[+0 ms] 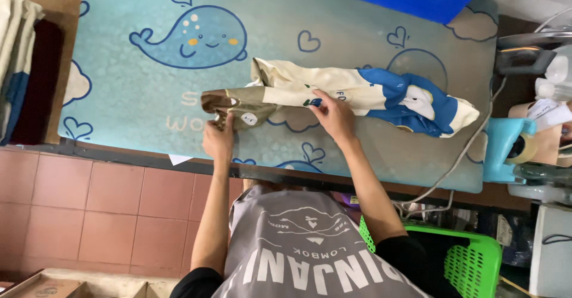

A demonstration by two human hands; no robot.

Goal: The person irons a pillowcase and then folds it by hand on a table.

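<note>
A folded garment (333, 95), cream, olive-brown and blue, is laid on a padded table cover (131, 89) printed with whales and hearts. Its long axis runs from 9 o'clock to 3 o'clock, the brown end pointing to 9 o'clock and the blue end to 3 o'clock. The brown end is pinched between the closed fingers of the left hand (218, 137), which sits at 6 o'clock of that end. The right hand (333, 116) is pressed flat, fingers spread, on the garment's lower edge near its middle. A green basket (476, 256) is seen at 5 o'clock.
</note>
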